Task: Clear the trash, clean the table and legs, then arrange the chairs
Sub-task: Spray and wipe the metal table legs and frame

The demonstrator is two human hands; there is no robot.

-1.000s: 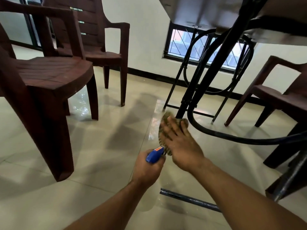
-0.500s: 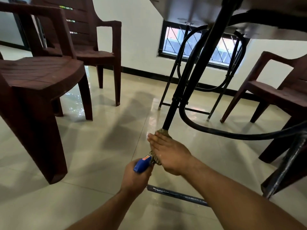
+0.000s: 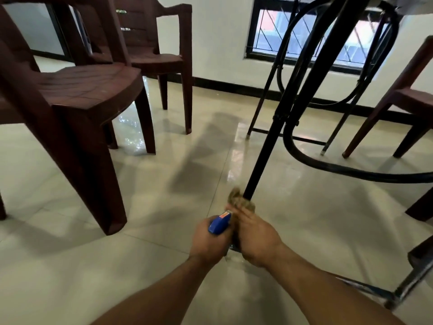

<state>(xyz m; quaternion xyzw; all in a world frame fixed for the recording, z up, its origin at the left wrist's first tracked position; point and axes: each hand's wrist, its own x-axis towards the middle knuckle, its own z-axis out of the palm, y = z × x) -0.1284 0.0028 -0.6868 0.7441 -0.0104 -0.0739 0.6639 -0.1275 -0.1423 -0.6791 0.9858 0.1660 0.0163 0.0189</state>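
Note:
I look under the table from low down. A black table leg [image 3: 269, 139] slants down to the tiled floor at centre. My right hand [image 3: 254, 235] grips a brownish cloth [image 3: 239, 199] wrapped around the foot of that leg. Just to its left, my left hand [image 3: 208, 241] holds a spray bottle by its blue trigger head [image 3: 219, 222]; the bottle body is hidden below the hand. The table's underside [image 3: 407, 5] shows at the top right.
A dark brown plastic chair [image 3: 77, 97] stands close on the left, a second [image 3: 152, 50] behind it. Another chair [image 3: 407, 99] is at the right. A black curved tube [image 3: 328, 165] and a low metal crossbar [image 3: 365, 288] belong to the table frame. A barred window [image 3: 307, 34] is behind.
My right hand has slid the cloth down the table leg from mid-height to its foot. My left hand with the spray bottle moved along beside it. The view tilted lower.

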